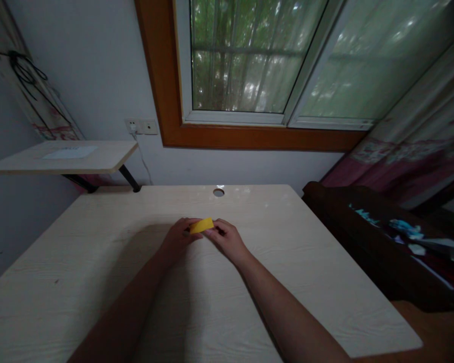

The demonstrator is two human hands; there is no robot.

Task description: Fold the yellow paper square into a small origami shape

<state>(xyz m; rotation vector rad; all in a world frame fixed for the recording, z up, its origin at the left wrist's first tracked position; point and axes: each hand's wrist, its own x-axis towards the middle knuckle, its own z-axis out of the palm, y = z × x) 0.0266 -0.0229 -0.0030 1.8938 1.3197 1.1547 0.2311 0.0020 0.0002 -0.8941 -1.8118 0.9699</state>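
Note:
A small yellow strip [202,226], flat-sided and perhaps paper, is held between my two hands above the table's middle. My left hand [177,238] pinches its left end, thumb below and fingers behind. At the other end, my right hand [227,239] has its thumb and fingertips closed on the strip's right edge. The strip tilts slightly, its right end higher. Parts of both hands' fingers are hidden behind it, and its exact material cannot be made out.
A pale wooden table [287,282] spreads beneath my arms, with a round cable hole [218,192] near its back edge. A raised shelf [113,157] on black legs bears a paper sheet [71,152]. Dark wooden furniture [333,206] with assorted items stands right of the table.

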